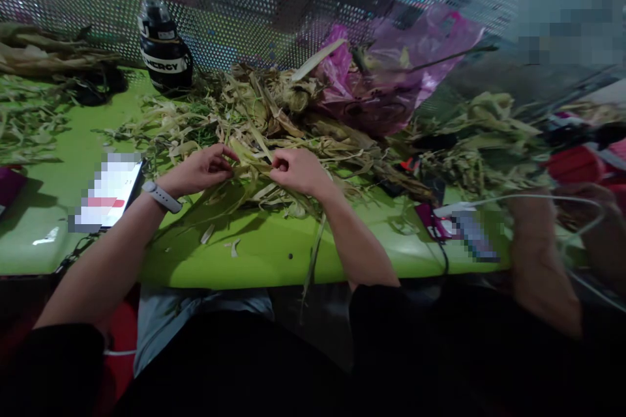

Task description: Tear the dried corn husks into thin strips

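Note:
Between my hands lie pale yellow-green, dried husk-like leaf strips (pixel 252 168), at the front of a heap of the same leaves (pixel 274 107). With its fingers bent and fingertips close to the thumb, my left hand (pixel 203 168) holds the left end of these strips; a white watch band circles that wrist. My right hand (pixel 299 169) is closed in a pinch on their right side, knuckles up. The exact contact at the fingertips is partly hidden by leaves. Long thin strips hang from the heap over the table's front edge, below my right hand.
The green table (pixel 220 267) carries a black bottle (pixel 166 55), a lit phone (pixel 110 189) and a pink plastic bag (pixel 376 91). A perforated metal screen (pixel 235 6) stands behind. At right are another person's arm (pixel 538 254), a second phone (pixel 474 234) and a white cable (pixel 528 196).

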`<act>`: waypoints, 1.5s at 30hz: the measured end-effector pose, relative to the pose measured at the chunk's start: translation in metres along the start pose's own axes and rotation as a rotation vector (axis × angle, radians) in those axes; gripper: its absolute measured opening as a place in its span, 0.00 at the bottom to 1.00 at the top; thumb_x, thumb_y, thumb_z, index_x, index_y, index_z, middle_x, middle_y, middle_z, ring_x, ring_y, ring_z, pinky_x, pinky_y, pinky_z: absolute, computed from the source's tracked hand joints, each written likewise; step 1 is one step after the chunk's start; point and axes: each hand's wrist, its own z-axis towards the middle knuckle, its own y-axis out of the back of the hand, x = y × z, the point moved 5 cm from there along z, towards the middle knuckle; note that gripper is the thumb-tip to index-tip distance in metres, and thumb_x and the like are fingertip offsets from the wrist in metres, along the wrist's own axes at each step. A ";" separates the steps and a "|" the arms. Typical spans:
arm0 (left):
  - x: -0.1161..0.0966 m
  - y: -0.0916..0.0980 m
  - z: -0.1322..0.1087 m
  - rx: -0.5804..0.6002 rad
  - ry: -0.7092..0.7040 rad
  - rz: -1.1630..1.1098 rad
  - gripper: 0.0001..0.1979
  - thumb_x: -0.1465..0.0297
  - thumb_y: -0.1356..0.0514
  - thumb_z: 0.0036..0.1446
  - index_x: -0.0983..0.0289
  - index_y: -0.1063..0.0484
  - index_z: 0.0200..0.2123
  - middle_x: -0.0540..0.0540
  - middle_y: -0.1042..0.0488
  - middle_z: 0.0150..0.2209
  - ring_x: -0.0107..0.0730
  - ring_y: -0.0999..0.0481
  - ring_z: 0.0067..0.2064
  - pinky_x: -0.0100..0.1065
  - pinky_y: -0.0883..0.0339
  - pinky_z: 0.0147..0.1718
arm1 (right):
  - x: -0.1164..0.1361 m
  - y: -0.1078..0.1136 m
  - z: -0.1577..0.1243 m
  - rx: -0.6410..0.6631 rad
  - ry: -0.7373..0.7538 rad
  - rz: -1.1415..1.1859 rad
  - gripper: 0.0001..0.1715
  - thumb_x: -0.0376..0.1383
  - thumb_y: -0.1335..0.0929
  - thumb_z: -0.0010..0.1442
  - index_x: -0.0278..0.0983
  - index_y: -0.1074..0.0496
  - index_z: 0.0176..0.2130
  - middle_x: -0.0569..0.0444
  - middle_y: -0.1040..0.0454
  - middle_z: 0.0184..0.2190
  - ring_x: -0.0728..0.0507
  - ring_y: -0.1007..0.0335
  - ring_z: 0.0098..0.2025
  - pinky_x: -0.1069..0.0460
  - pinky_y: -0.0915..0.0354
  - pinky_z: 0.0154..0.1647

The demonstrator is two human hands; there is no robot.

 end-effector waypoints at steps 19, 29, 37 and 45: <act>0.009 -0.040 0.007 -0.066 0.037 0.487 0.15 0.64 0.54 0.64 0.64 0.32 0.33 0.53 0.29 0.28 0.32 0.33 0.28 0.33 0.41 0.30 | 0.017 -0.019 0.002 0.094 0.003 -0.176 0.25 0.50 0.33 0.53 0.34 0.31 0.43 0.44 0.24 0.41 0.39 0.29 0.41 0.48 0.38 0.39; -0.001 -0.055 0.004 0.002 -0.131 0.649 0.10 0.71 0.53 0.63 0.64 0.33 0.37 0.57 0.27 0.31 0.33 0.31 0.29 0.33 0.41 0.29 | 0.015 -0.032 0.001 0.242 -0.010 -0.059 0.46 0.47 0.33 0.53 0.34 0.46 0.65 0.41 0.29 0.54 0.35 0.29 0.50 0.45 0.36 0.47; -0.009 -0.053 0.002 -0.006 -0.196 0.524 0.09 0.72 0.52 0.62 0.64 0.33 0.34 0.55 0.28 0.30 0.32 0.29 0.30 0.34 0.39 0.32 | 0.022 -0.036 0.002 0.091 0.166 -0.262 0.35 0.38 0.34 0.54 0.34 0.37 0.61 0.41 0.31 0.56 0.32 0.41 0.59 0.38 0.50 0.60; -0.024 -0.047 -0.001 -0.004 -0.127 0.406 0.13 0.65 0.54 0.64 0.62 0.38 0.29 0.50 0.34 0.23 0.29 0.36 0.25 0.33 0.41 0.28 | 0.016 -0.038 0.007 0.061 0.063 -0.365 0.24 0.30 0.38 0.57 0.33 0.34 0.53 0.39 0.25 0.47 0.36 0.28 0.47 0.47 0.38 0.42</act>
